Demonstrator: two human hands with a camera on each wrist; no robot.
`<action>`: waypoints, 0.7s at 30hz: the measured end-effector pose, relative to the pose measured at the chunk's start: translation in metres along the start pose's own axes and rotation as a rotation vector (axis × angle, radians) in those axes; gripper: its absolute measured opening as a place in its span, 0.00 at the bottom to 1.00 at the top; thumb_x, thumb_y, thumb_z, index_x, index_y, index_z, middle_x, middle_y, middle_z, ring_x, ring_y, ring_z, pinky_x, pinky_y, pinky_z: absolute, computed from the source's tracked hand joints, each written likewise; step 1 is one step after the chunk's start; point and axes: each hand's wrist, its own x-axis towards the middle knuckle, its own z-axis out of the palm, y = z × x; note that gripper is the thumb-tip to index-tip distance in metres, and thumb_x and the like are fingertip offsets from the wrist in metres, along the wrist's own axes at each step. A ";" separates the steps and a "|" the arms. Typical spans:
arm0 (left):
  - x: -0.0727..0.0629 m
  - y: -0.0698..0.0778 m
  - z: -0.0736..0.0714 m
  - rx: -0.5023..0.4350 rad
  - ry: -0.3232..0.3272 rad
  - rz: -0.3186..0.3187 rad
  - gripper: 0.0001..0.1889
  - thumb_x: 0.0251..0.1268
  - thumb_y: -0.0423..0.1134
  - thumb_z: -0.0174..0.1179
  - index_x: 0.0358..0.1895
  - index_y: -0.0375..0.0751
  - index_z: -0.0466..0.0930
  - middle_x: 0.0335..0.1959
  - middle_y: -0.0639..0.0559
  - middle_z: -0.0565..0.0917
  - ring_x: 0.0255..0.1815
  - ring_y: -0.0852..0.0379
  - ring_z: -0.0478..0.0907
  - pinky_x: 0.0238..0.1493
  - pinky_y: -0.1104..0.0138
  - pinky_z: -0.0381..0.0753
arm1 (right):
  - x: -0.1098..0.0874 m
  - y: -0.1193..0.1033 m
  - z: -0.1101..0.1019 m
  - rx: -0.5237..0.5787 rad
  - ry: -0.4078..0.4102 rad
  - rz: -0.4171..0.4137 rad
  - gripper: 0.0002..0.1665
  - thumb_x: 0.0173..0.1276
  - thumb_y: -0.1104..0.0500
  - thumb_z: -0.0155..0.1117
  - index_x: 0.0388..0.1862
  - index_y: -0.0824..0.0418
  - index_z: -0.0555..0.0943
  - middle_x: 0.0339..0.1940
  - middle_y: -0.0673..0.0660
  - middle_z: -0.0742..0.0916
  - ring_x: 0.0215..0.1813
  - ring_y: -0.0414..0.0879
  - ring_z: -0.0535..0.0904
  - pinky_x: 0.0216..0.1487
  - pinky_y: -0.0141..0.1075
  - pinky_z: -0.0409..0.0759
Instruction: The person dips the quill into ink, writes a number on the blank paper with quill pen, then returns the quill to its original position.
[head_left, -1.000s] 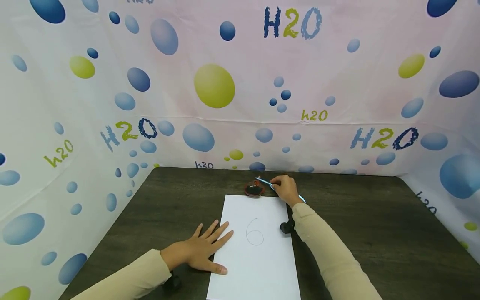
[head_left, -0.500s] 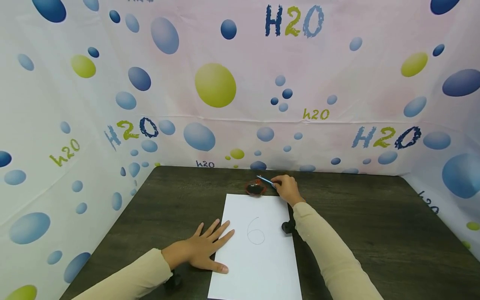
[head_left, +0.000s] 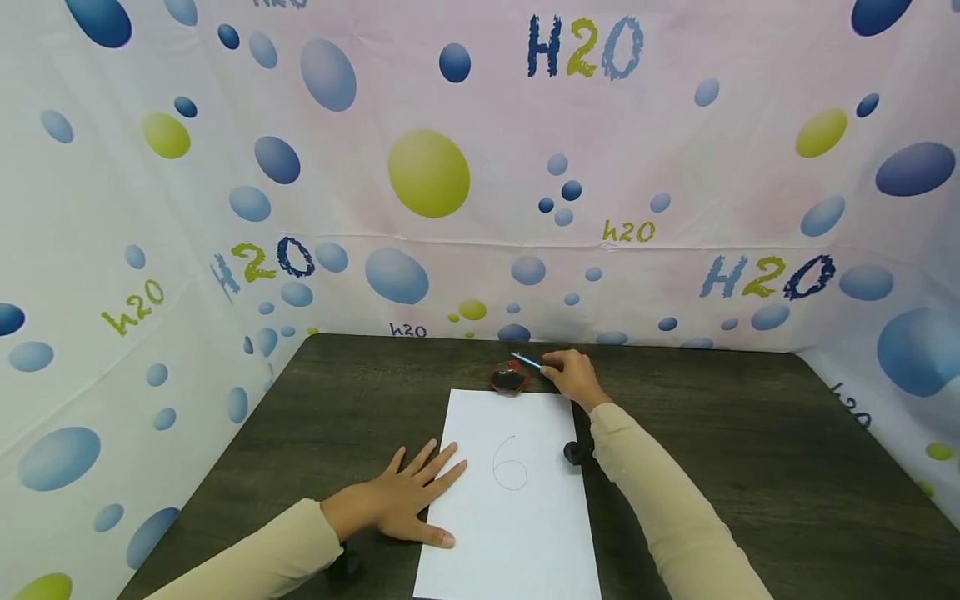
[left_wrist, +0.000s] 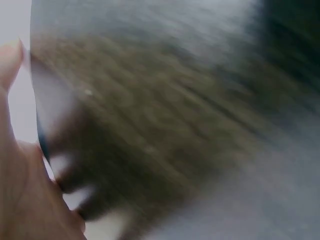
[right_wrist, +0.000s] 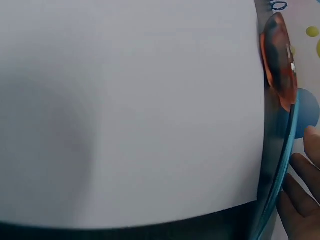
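Note:
My left hand (head_left: pixel 405 504) lies flat with spread fingers on the left edge of a white sheet of paper (head_left: pixel 525 542). A large "6" in thin line is drawn on the sheet. Beyond the sheet's far right corner, my right hand (head_left: pixel 572 375) is at a slim light blue pen (head_left: pixel 525 360). In the right wrist view, the pen (right_wrist: pixel 286 160) runs along the near side of loosely bent fingers (right_wrist: pixel 298 192), none of them wrapped over it; in the head view the hand hides its right part. Dark sunglasses with a red-orange frame (head_left: pixel 509 378) sit left of the pen.
The dark wood-look table (head_left: pixel 712 450) reaches back to a hanging white sheet (head_left: pixel 495 100) printed with blue and green bubbles and "H2O". A black wrist camera (head_left: pixel 577 452) overlaps the paper's right edge. The left wrist view is mostly blurred.
My right forearm has shifted slightly to the right, and the bright blue arcs by the right hand no longer show. My left hand, the paper and the sunglasses stay in place.

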 end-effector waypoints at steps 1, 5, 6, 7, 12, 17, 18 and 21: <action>0.000 0.000 0.000 0.001 0.001 0.002 0.50 0.59 0.74 0.47 0.78 0.56 0.36 0.79 0.50 0.33 0.78 0.41 0.29 0.68 0.34 0.35 | 0.000 0.001 -0.002 -0.007 -0.001 -0.009 0.20 0.70 0.57 0.61 0.58 0.64 0.80 0.54 0.64 0.84 0.55 0.59 0.79 0.52 0.51 0.78; 0.001 0.000 0.001 -0.013 -0.004 0.006 0.50 0.60 0.73 0.48 0.78 0.55 0.37 0.79 0.49 0.33 0.78 0.40 0.30 0.68 0.33 0.35 | -0.003 0.001 -0.014 -0.003 -0.026 -0.024 0.22 0.71 0.55 0.60 0.58 0.67 0.79 0.57 0.65 0.82 0.60 0.61 0.76 0.58 0.54 0.74; 0.001 0.000 0.001 -0.015 -0.005 0.006 0.50 0.60 0.73 0.48 0.78 0.55 0.37 0.79 0.49 0.34 0.78 0.40 0.30 0.67 0.33 0.35 | -0.004 0.001 -0.017 -0.007 -0.036 -0.031 0.22 0.72 0.55 0.59 0.59 0.67 0.78 0.57 0.65 0.82 0.60 0.62 0.75 0.58 0.54 0.74; 0.001 -0.001 0.001 -0.016 -0.006 0.004 0.50 0.60 0.73 0.48 0.78 0.55 0.37 0.79 0.49 0.34 0.78 0.40 0.30 0.67 0.33 0.35 | -0.004 0.001 -0.020 -0.005 -0.046 -0.036 0.22 0.72 0.55 0.59 0.59 0.68 0.78 0.57 0.66 0.82 0.61 0.62 0.75 0.58 0.54 0.74; 0.001 -0.001 0.001 -0.025 -0.011 0.003 0.51 0.59 0.73 0.49 0.78 0.53 0.36 0.79 0.48 0.33 0.78 0.39 0.30 0.67 0.33 0.35 | -0.006 0.004 -0.040 -0.031 -0.100 -0.060 0.23 0.74 0.55 0.55 0.61 0.69 0.76 0.59 0.67 0.80 0.62 0.63 0.74 0.59 0.54 0.74; 0.001 -0.003 -0.001 -0.083 -0.018 0.005 0.53 0.59 0.72 0.50 0.78 0.52 0.35 0.79 0.47 0.32 0.77 0.39 0.30 0.67 0.33 0.33 | -0.009 0.009 -0.059 -0.042 -0.176 -0.079 0.26 0.76 0.52 0.52 0.63 0.70 0.74 0.62 0.69 0.78 0.63 0.65 0.72 0.60 0.55 0.72; 0.001 -0.005 -0.001 -0.099 -0.011 0.005 0.53 0.59 0.72 0.51 0.78 0.52 0.35 0.79 0.47 0.32 0.78 0.39 0.30 0.67 0.32 0.33 | -0.010 0.010 -0.063 -0.038 -0.188 -0.082 0.27 0.76 0.52 0.52 0.64 0.70 0.73 0.62 0.69 0.77 0.63 0.65 0.72 0.61 0.55 0.72; 0.001 -0.009 -0.003 -0.153 0.022 0.000 0.52 0.61 0.70 0.52 0.78 0.50 0.34 0.79 0.47 0.32 0.78 0.39 0.32 0.66 0.32 0.34 | -0.014 0.011 -0.077 -0.032 -0.210 -0.110 0.28 0.77 0.51 0.51 0.65 0.70 0.71 0.64 0.70 0.75 0.65 0.66 0.71 0.62 0.56 0.71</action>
